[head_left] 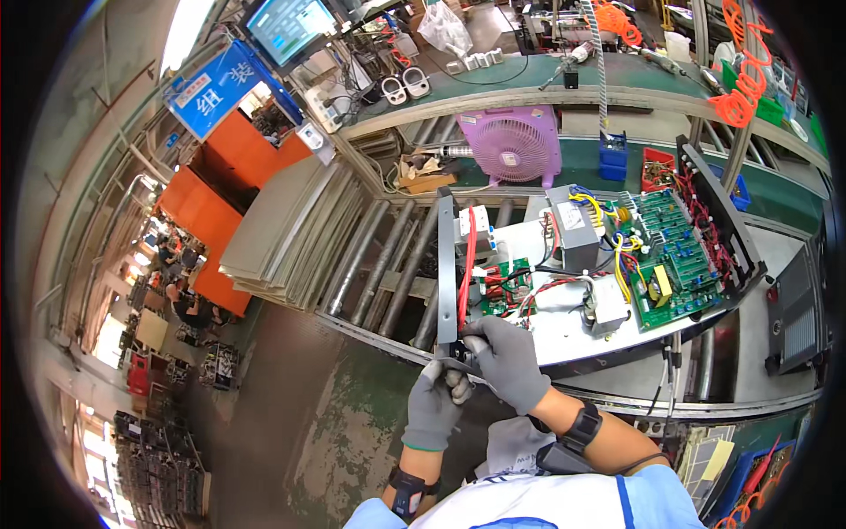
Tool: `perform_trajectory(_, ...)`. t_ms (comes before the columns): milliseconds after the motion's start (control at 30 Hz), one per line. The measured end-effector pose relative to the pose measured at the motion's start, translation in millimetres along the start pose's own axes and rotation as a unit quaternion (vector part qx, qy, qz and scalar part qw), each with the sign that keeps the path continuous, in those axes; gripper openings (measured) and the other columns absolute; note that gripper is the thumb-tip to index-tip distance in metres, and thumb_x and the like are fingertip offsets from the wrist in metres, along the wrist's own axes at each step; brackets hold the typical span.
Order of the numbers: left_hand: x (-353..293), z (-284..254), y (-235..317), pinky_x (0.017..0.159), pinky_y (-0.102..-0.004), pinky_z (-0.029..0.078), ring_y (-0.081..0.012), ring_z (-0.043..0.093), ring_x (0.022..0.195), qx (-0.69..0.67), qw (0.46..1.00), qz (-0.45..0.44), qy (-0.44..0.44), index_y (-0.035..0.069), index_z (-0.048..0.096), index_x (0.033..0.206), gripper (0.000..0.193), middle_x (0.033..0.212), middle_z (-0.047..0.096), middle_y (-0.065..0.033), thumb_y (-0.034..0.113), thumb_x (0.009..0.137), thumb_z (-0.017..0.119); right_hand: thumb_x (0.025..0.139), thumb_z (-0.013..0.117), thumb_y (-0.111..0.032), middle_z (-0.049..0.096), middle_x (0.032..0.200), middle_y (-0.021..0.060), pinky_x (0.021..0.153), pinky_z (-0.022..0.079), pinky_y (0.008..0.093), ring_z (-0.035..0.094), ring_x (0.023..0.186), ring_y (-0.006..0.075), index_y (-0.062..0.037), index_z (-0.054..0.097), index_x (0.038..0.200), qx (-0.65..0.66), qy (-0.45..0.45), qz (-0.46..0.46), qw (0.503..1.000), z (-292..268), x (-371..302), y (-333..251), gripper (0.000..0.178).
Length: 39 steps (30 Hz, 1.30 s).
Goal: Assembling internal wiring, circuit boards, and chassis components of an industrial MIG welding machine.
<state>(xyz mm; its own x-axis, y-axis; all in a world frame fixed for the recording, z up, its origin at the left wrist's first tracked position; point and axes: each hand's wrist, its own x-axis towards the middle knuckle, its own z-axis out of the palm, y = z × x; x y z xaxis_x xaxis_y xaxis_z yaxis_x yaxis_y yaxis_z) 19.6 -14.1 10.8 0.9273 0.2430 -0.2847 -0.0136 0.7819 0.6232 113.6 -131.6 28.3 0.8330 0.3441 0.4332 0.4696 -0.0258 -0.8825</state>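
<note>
An open electronics chassis (564, 344) with a white base lies in front of me, a dark upright panel (448, 264) along its left side. At that panel's near corner, both of my grey-gloved hands meet. My left hand (434, 407) is below and outside the corner, fingers curled in. From the inner side, my right hand (508, 361) reaches over it with bent fingers pressed together. Whatever is between the fingers is hidden. Close to my right hand are red wires (469, 264) and a small green circuit board (504, 291). A larger green circuit board (674, 256) fills the chassis's right side.
The chassis rests on a roller conveyor (388, 264). Stacked flat sheets (291, 238) stand to the left. Beyond are a purple fan (509, 145), blue bins (613, 157) and a raised shelf (529, 88). A dark vented panel (797, 309) lies at right; coiled orange hoses (740, 70) hang above.
</note>
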Motion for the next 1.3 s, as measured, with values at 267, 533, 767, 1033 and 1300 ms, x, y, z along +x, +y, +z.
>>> perform_trajectory(267,0,-9,-7,0.05,-0.0275,0.031,-0.0149,0.035,0.054,-0.047,0.999,0.003,-0.002,0.007,0.052,0.091,0.021,0.067,0.042,-0.0023,0.026,0.093,0.046,0.082,0.062,-0.008,0.064,0.077,0.0158,0.063,0.049,0.0344,0.063,0.067,0.0291,-0.0002,0.059,0.092,0.114,-0.036,0.13,0.984,-3,1,3,0.013)
perform_trajectory(533,-1,-7,-9,0.052,-0.0284,0.033,-0.0158,0.039,0.056,-0.053,0.998,0.012,-0.021,0.003,0.055,0.092,0.025,0.067,0.045,-0.0032,0.027,0.094,0.046,0.083,0.061,-0.008,0.063,0.076,0.0144,0.063,0.049,0.034,0.063,0.068,0.0268,-0.0012,0.058,0.09,0.101,-0.007,0.131,0.986,2,0,2,0.01)
perform_trajectory(767,-2,3,-11,0.05,-0.026,0.032,-0.0138,0.036,0.055,-0.003,0.999,0.028,0.018,0.008,0.051,0.099,0.019,0.066,0.041,-0.0001,0.025,0.093,0.046,0.08,0.061,-0.007,0.061,0.078,0.0158,0.065,0.049,0.039,0.062,0.075,0.0342,-0.0018,0.057,0.089,-0.01,0.013,-0.045,0.999,0,0,3,0.011)
perform_trajectory(1033,-5,-1,-11,0.051,-0.0257,0.031,-0.0139,0.036,0.058,-0.024,0.999,0.028,-0.007,0.01,0.051,0.093,0.015,0.067,0.041,-0.0001,0.025,0.092,0.047,0.08,0.062,-0.005,0.066,0.078,0.0136,0.063,0.05,0.0319,0.065,0.069,0.0223,0.0008,0.061,0.091,0.096,-0.059,0.116,0.987,-17,19,5,0.013)
perform_trajectory(1300,-4,-2,-13,0.053,-0.0273,0.032,-0.0153,0.037,0.059,-0.03,0.999,0.036,0.016,0.01,0.052,0.091,0.015,0.069,0.042,-0.0011,0.024,0.092,0.048,0.081,0.062,-0.006,0.066,0.082,0.0141,0.068,0.05,0.0319,0.065,0.074,0.0219,0.0006,0.057,0.092,0.064,-0.008,0.055,0.996,2,23,11,0.014)
